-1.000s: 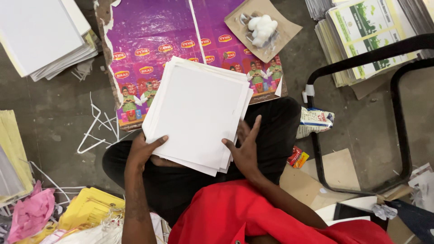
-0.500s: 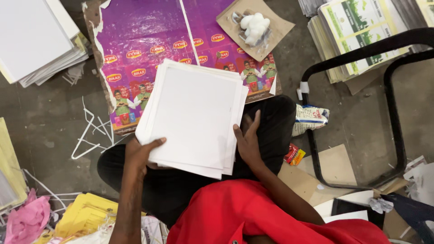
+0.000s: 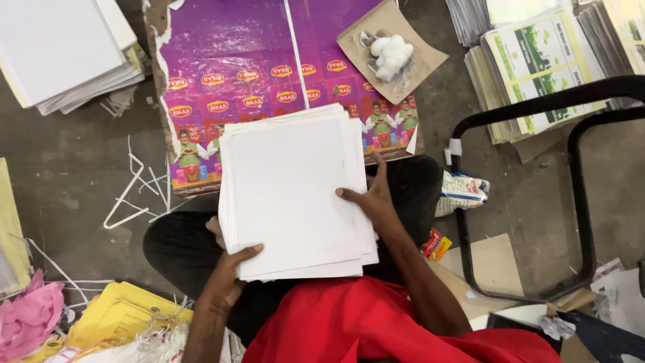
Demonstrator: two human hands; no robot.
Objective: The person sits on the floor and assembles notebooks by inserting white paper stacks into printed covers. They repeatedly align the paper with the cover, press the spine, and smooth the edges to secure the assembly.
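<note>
A large flattened purple printed package sheet (image 3: pixel 269 74) lies on the floor at far centre, with rows of small red-and-yellow oval labels and pictures of figures in green along its near edge. Right of it, on brown card, sits a clear blister pack (image 3: pixel 391 55) holding white lumps. A small white printed pouch (image 3: pixel 462 191) lies right of centre by a black frame, and a little red-and-yellow wrapper (image 3: pixel 437 245) lies nearer. Stacks of green-and-white printed sheets (image 3: pixel 537 67) fill the far right.
</note>
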